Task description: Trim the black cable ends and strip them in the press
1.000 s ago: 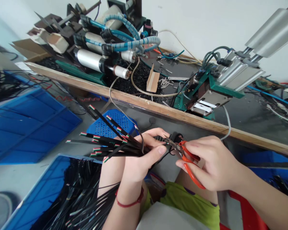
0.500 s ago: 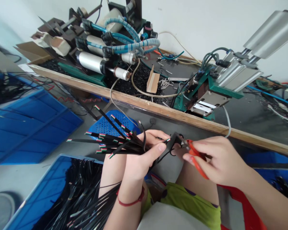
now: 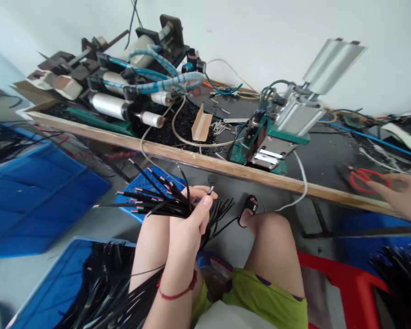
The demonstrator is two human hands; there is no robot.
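Observation:
My left hand is closed around a bundle of black cables above my lap. Their ends fan out to the left and show small red, white and green wires. One cable end sticks up between the thumb and fingers of that hand. Far to the right, over the bench, my right hand has its fingers at the handles of red-handled pliers. Blur softens this hand and the tool, whose jaws point left.
Along the bench's wooden edge stand a pneumatic machine and a smaller press. Blue crates are on the left, one holding more black cables. A red stool and another cable pile lie at right.
My right hand has moved away from the left hand, carrying the red-handled pliers right to the bench. My left hand still grips the cables. The view has shifted to the right.

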